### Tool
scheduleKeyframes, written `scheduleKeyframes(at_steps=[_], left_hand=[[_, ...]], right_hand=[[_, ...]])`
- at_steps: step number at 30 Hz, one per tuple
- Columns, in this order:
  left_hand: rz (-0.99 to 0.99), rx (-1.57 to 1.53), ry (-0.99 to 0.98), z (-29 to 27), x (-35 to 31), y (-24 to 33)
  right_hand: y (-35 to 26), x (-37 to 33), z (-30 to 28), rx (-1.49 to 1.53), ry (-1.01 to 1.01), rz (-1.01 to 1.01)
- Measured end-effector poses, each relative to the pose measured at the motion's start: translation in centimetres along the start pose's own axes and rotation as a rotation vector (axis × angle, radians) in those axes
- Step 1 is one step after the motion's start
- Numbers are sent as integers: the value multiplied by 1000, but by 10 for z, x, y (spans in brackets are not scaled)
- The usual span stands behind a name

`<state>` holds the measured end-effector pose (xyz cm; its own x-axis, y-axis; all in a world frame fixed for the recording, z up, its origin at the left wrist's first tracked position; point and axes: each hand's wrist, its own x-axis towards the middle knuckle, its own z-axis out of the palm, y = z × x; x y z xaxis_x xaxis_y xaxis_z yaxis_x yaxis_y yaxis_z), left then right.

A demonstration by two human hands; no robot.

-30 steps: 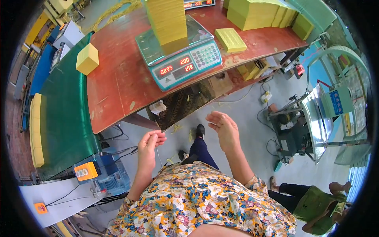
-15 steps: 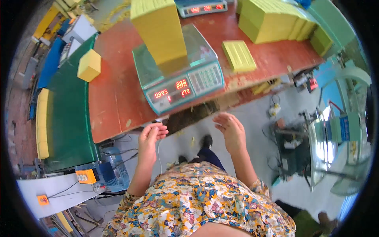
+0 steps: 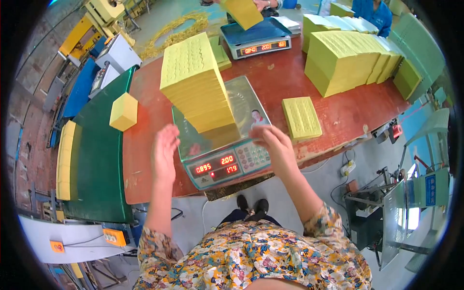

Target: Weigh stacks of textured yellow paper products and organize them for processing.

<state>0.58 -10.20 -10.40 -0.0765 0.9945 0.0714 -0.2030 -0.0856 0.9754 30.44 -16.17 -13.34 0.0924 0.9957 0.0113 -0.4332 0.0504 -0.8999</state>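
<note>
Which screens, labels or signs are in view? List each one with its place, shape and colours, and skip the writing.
Near scale display: slanted front of the scale between left hand and right hand; dark strip, red digits.
Far scale display: front of the blue-topped scale at the table's far side; dark strip, red digits.
Blue sign: on the machine at right; upright rectangle, white marks.
Orange box: lower left, on grey equipment; small, rectangular.
</note>
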Motion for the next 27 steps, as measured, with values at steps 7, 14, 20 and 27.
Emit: scheduleKeyframes(at_steps=[7, 14, 20, 27], left_hand=[[-209, -476, -385, 30, 127, -49], [-182, -264, -232, 81, 86, -65], [-181, -213, -401, 101, 54, -88], [-258, -387, -467, 132, 58, -37]], right_hand=[[35, 131, 48, -418, 65, -184], [53, 106, 41, -338, 296, -285], [18, 31, 15, -408, 418, -329], [18, 2, -5, -499, 559, -267]])
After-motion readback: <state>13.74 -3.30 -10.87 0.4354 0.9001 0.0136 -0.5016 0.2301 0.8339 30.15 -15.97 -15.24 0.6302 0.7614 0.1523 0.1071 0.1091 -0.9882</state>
